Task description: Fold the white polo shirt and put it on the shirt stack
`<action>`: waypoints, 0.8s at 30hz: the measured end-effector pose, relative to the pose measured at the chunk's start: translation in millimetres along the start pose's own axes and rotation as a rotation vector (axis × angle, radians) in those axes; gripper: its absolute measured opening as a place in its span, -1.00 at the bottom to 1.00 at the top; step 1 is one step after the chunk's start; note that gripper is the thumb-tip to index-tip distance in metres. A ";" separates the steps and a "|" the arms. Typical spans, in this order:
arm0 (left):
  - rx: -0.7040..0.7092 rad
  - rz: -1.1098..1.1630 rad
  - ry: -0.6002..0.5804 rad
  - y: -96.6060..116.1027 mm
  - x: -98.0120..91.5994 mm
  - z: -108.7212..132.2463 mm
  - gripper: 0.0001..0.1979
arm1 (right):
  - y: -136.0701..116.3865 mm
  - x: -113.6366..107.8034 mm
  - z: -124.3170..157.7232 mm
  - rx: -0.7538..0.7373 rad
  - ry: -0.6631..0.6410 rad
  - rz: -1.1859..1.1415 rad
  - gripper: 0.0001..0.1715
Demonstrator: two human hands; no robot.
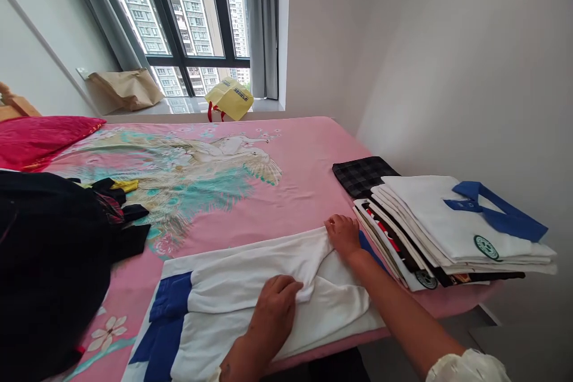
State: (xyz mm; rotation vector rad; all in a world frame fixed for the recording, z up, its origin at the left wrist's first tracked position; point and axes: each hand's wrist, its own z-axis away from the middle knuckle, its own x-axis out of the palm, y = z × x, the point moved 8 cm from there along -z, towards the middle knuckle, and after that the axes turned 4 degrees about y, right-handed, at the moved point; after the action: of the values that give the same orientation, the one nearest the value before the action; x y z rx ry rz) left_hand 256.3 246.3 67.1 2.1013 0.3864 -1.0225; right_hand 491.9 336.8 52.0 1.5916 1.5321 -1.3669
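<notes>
The left hand (275, 309) is being held low and nearer the body, its back being turned upward, its fingers being curled, its wrist (245, 351) being angled up from the bottom edge. The right hand (342, 234) is being held farther forward, its forearm (399, 307) being slanted inward from the lower right, its bent fingertips being partly hidden.
</notes>
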 end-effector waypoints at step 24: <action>-1.001 -0.301 0.164 -198.8 -157.3 142.5 -0.34 | -128.7 50.1 123.8 -0.327 -0.297 0.110 -0.24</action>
State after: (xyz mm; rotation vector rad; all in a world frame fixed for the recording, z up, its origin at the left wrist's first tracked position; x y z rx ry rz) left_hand -30.3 282.4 32.8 1.2254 1.0655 -0.5975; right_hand 326.3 273.3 -2.2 1.1955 1.3825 -1.1620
